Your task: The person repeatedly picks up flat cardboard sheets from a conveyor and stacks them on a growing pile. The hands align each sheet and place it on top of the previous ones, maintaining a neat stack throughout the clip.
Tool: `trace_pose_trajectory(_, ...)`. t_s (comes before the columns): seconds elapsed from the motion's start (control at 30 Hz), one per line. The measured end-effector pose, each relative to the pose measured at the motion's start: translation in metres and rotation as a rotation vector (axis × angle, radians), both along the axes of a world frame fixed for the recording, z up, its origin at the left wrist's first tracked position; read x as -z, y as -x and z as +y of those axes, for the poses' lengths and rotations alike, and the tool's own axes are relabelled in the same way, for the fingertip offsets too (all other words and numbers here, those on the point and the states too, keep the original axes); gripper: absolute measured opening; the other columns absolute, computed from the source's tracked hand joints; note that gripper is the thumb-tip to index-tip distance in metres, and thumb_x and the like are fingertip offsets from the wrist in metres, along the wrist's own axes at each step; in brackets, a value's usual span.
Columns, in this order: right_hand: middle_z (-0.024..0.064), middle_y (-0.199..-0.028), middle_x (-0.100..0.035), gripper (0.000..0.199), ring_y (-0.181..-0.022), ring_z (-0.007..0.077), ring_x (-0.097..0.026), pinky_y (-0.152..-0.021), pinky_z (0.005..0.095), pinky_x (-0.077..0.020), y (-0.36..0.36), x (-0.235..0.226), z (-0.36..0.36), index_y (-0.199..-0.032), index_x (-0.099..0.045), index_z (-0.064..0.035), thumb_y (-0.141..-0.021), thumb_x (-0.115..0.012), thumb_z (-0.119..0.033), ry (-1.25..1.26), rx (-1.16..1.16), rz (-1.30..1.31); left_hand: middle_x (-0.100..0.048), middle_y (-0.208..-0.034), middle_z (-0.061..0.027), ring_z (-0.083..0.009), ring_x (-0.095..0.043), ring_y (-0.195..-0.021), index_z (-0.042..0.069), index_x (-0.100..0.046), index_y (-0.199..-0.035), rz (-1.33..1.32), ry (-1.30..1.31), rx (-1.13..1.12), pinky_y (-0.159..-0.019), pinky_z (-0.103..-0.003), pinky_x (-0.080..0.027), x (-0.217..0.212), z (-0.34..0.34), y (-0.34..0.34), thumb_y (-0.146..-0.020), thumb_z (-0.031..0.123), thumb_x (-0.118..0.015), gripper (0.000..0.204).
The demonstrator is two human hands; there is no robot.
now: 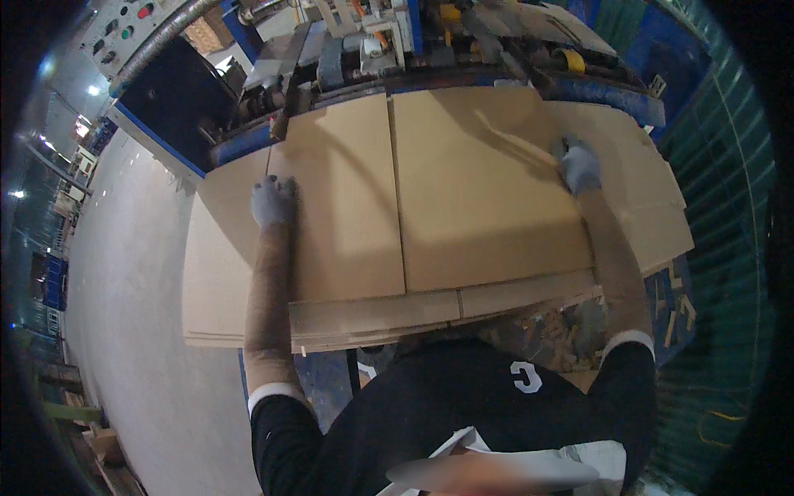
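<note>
A stack of brown cardboard sheets, creased and slotted into panels, lies in front of me against the machine. My left hand, in a grey glove, rests on the left part of the top sheet beside a slot, its fingers pointing forward and apart from any tool. On the right side, my grey-gloved right hand is closed around the end of a thin tan stick. The stick slants forward and left above the sheet; its far end is blurred, so I cannot tell its exact kind.
A blue machine with rollers and bars spans the far side. At upper left is a button panel. Cardboard scraps lie below the stack's near right edge. A green corrugated wall stands right; grey floor extends left.
</note>
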State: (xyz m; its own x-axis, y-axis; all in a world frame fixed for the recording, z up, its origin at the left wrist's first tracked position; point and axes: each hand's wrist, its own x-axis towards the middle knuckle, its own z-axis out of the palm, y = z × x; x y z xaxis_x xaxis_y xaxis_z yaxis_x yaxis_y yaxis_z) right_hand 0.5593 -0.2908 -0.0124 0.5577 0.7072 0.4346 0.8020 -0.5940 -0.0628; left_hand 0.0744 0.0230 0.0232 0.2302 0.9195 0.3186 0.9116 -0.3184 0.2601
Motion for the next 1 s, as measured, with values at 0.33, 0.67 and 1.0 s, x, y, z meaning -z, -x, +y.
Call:
trace_pose_trajectory(0.33,0.0184,-0.148,-0.034,0.096,-0.137,0.0430,-0.027,-0.112,0.0542,-0.0214,0.094,0.001,-0.159,-0.141,-0.043,-0.0152,-0.061,-0.077,-0.057,0.239,-0.486,0.166,-0.047,-0.134,-0.0180,-0.0377,-0.044,-0.125,0.003,-0.048,-0.129,0.127,-0.131,0.927,-0.108,-0.053,-0.030,-0.005,-0.149,0.064,-0.080,0.035,-0.067,0.062)
trace_pose_trajectory(0.67,0.0180,-0.136,-0.047,0.075,-0.128,0.0361,-0.041,-0.107,0.0440,-0.0326,0.040,-0.030,-0.043,-0.125,-0.058,-0.0075,-0.067,-0.075,-0.052,0.036,-0.528,0.255,-0.054,-0.125,-0.0154,-0.0332,-0.049,-0.119,0.006,-0.049,-0.127,0.016,-0.467,0.859,-0.106,-0.053,-0.033,-0.001,-0.030,-0.018,-0.080,0.034,-0.065,0.057)
trace_pose_trajectory(1.0,0.0151,-0.111,-0.062,0.050,-0.106,0.0311,-0.057,-0.088,0.0452,-0.0457,0.021,0.018,0.031,-0.116,-0.063,-0.0106,-0.078,-0.068,-0.043,0.250,-0.098,-0.082,-0.056,-0.120,-0.0168,-0.0350,-0.051,-0.115,0.007,-0.051,-0.127,0.084,-0.398,0.279,-0.101,-0.046,-0.037,0.010,0.021,-0.067,-0.075,0.032,-0.073,0.062)
